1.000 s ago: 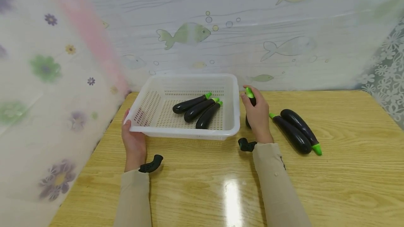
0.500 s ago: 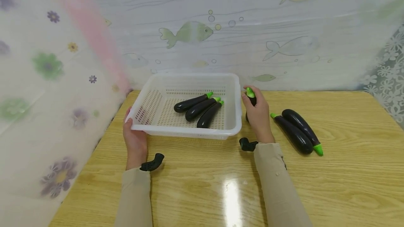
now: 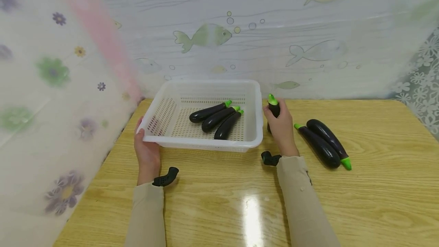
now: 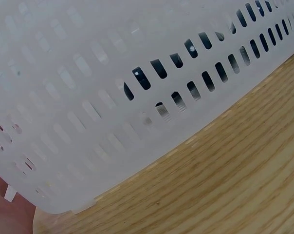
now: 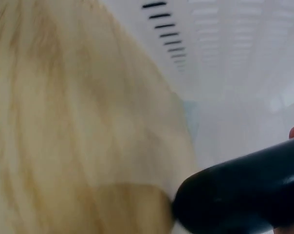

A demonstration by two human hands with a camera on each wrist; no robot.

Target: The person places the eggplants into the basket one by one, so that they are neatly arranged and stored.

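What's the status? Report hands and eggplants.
Left hand grips basket corner. Right hand holds eggplant outside. Three eggplants inside, two on table. Possibly in the way: right wall.

Yellow-brown wood-grain table (image 3: pixel 212 205), glossy; elongated white glare (image 3: pixel 252 218) at near side. Behind its far edge: pale whitish-grey sheet backdrop (image 3: pixel 260 62) printed with outlined fish and bubbles. Left: white flower-printed sheet (image 3: pixel 27 94), pink vertical band (image 3: pixel 92 26) beside it. Far right: grey panel (image 3: pixel 426 75), white floral pattern.

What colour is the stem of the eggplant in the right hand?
The stem is bright green, seen best in the head view.
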